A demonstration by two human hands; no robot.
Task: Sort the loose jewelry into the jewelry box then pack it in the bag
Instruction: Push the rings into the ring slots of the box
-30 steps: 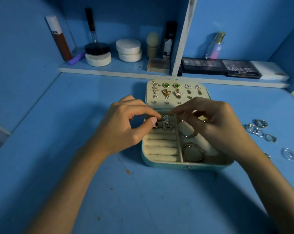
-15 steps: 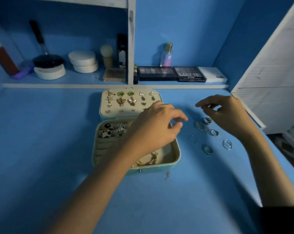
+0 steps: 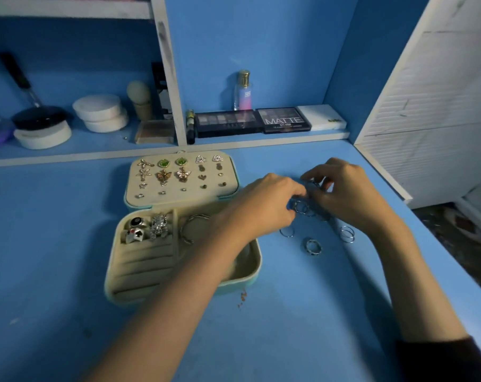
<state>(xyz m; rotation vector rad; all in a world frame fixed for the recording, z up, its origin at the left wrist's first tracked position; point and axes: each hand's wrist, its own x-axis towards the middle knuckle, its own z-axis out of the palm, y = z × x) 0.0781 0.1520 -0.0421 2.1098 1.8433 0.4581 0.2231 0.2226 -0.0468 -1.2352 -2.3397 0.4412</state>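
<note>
Two hands meet over the loose rings (image 3: 302, 207), which lie on the blue table (image 3: 68, 244) at 3 o'clock of the open jewelry box (image 3: 254, 267). Left hand (image 3: 261, 208) crosses the box, fingers curled down onto the cluster; right hand (image 3: 352, 194) curled likewise. Cannot tell whether either actually pinches a ring. Three stray rings (image 3: 313, 247) sit at 6 o'clock of the hands. In the box: chunky rings (image 3: 147, 228) in the roll slots, bangle (image 3: 192, 230) at their 3 o'clock, earrings (image 3: 163, 176) on the lid (image 3: 178, 197) at 12 o'clock
</note>
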